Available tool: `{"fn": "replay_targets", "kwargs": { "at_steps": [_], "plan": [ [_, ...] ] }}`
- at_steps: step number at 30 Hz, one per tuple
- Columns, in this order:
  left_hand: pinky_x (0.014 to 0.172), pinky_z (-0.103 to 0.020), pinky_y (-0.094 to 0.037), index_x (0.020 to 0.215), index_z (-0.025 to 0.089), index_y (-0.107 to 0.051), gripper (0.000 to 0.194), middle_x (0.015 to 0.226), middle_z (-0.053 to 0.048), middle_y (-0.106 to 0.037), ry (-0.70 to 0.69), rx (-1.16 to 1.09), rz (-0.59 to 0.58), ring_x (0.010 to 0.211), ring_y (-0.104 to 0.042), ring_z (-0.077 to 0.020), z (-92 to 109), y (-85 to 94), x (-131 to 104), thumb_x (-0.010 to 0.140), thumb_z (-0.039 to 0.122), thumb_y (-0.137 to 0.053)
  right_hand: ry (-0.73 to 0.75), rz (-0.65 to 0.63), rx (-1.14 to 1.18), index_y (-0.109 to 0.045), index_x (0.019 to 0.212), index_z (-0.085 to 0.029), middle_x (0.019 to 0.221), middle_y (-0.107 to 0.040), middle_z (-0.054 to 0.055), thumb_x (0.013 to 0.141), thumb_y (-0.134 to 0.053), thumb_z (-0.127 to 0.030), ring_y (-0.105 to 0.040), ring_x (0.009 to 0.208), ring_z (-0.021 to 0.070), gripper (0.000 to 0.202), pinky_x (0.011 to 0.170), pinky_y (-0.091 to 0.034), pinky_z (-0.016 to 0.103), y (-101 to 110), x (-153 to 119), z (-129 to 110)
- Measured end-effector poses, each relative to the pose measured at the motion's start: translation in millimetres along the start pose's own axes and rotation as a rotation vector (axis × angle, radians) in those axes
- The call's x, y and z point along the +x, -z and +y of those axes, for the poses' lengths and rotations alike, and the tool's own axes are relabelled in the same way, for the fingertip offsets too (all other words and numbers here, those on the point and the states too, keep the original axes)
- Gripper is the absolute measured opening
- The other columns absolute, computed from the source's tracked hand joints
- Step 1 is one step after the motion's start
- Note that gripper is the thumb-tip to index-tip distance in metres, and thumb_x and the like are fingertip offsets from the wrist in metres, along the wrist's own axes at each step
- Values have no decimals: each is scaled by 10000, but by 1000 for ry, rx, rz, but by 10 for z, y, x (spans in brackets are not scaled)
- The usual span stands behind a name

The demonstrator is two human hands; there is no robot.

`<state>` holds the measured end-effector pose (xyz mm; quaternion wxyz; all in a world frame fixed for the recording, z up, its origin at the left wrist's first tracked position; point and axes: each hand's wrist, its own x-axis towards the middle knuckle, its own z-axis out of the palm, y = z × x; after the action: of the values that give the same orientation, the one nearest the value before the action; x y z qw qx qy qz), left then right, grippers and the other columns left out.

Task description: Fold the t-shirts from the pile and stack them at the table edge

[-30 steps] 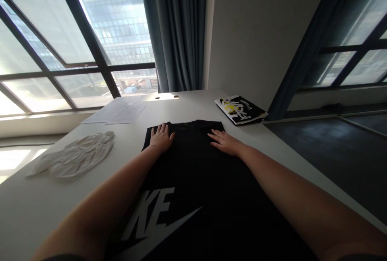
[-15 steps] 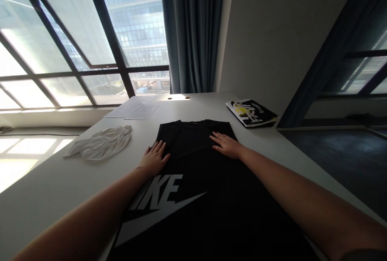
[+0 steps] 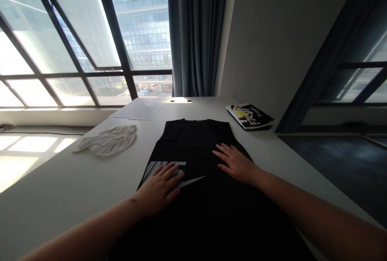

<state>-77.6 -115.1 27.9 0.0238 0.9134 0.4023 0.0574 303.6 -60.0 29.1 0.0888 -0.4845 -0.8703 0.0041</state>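
Observation:
A black shirt (image 3: 199,144) lies spread on the white table (image 3: 102,176), its neckline toward the far end and a light grey printed logo on its left part. My left hand (image 3: 160,186) rests flat over that print, fingers spread, and covers part of the letters. On the right side of the shirt, my right hand (image 3: 234,162) lies palm down with its fingers apart. Neither hand grips the cloth. The lower part of the shirt runs out of view at the bottom.
Left of the shirt lies a crumpled whitish cloth (image 3: 107,141). Paper sheets (image 3: 137,110) are at the table's far left, and a black bag with white and yellow print (image 3: 250,116) is at the far right. Beyond stand a blue curtain (image 3: 198,35) and windows.
Both hands have slid down the shirt toward me, the left one farther, from beside the upper left edge onto the print. The view has shifted slightly.

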Motion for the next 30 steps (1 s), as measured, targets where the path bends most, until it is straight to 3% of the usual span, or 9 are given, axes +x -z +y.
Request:
{"fn": "replay_targets", "kwargs": {
  "at_steps": [3,7,12,15,19,23,26,30],
  "plan": [
    [1259,-559,-309,1634,505,-163,667,1714,47,-216,58,-11,-1,1567,-279,-312,236,-81,-571,1036,575,-447,-19,-105,106,-243,1648,-452,1718,-185,-23,1014,-455,-651,-201,1576,348,697,1266,-194,655,-49,-712,-319],
    [1198,-591,-398,1631,507,-177,681,1697,20,-262,100,39,40,1538,-340,-345,367,-116,-890,1023,561,-481,-76,-161,200,-176,1629,-531,1715,-152,-59,1022,-460,-634,-194,1576,345,678,1264,-190,675,-85,-1244,-502],
    [1154,-531,-460,1579,421,-426,562,1639,-12,-429,208,141,166,1451,-489,-318,349,-100,-1004,1027,475,-515,-102,-223,186,-272,1641,-432,1726,-181,-17,1038,-429,-632,-184,1581,348,654,1267,-165,655,56,-1240,-562],
    [1089,-480,-512,1491,304,-572,493,1546,-60,-556,359,163,206,1359,-579,-305,242,-74,-1145,1019,430,-510,-103,-230,173,-466,1582,-358,1684,-338,43,1001,-521,-614,-324,1532,364,638,1243,-277,596,221,-1082,-589],
    [1037,-444,-533,1435,233,-601,471,1429,-98,-641,530,129,231,1271,-631,-295,153,13,-1335,1009,400,-491,-24,-96,159,-726,1296,-233,1381,-649,121,996,-555,-441,-580,1285,308,403,1092,-464,439,404,-502,-650],
    [979,-415,-538,1239,190,-658,334,1217,-115,-703,687,77,128,1088,-699,-274,216,164,-1394,1013,367,-488,18,-6,139,-769,1067,-197,1062,-740,88,968,-586,-315,-664,1036,249,240,942,-494,348,343,604,-850],
    [912,-397,-533,1027,205,-647,219,1026,-86,-718,752,10,15,982,-713,-265,289,250,-1356,1030,302,-451,-78,-49,165,-769,1082,-209,1118,-748,70,981,-598,-334,-669,1057,230,235,921,-482,295,168,1551,-1110],
    [904,-358,-506,960,229,-578,203,989,-71,-713,771,-103,104,976,-709,-244,333,229,-1303,1047,254,-396,-200,-109,175,-731,1207,-196,1256,-710,100,994,-632,-421,-658,1115,239,325,956,-498,307,-63,2590,-1475]
  ]
}}
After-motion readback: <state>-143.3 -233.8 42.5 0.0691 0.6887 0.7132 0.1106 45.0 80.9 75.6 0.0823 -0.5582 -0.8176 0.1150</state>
